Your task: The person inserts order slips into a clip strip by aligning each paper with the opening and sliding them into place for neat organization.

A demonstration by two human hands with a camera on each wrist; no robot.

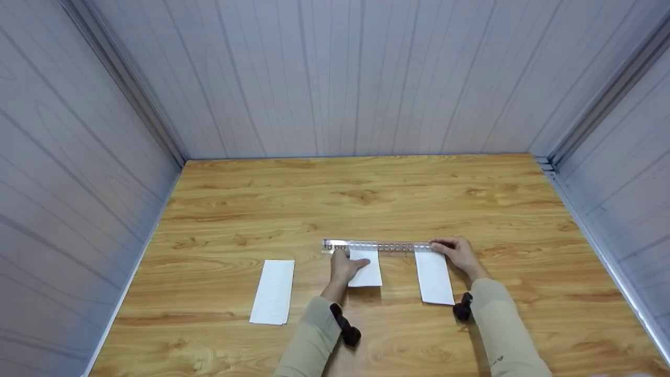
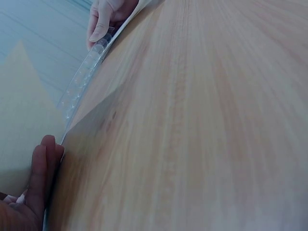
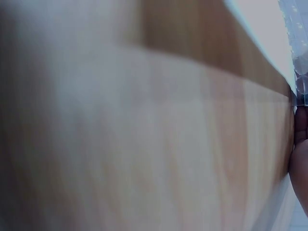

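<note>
A clear plastic ruler (image 1: 392, 247) with round cut-outs lies crosswise over the far ends of two white paper pieces. My left hand (image 1: 345, 268) holds the middle paper (image 1: 369, 272), its thumb across the top and its fingertips at the ruler's near edge. In the left wrist view this paper (image 2: 29, 110) rises off the table beside the fingers (image 2: 39, 168). At the ruler's right end, my right hand (image 1: 461, 256) pinches it between thumb and fingers, over the right-hand paper (image 1: 434, 277). Only part of that hand (image 3: 299, 159) shows in the right wrist view.
Another white paper piece (image 1: 272, 291) lies flat on the wooden table (image 1: 220, 220), left of my left hand. Pale panel walls (image 1: 356, 78) enclose the back and both sides. Each wrist carries a black device (image 1: 349, 335).
</note>
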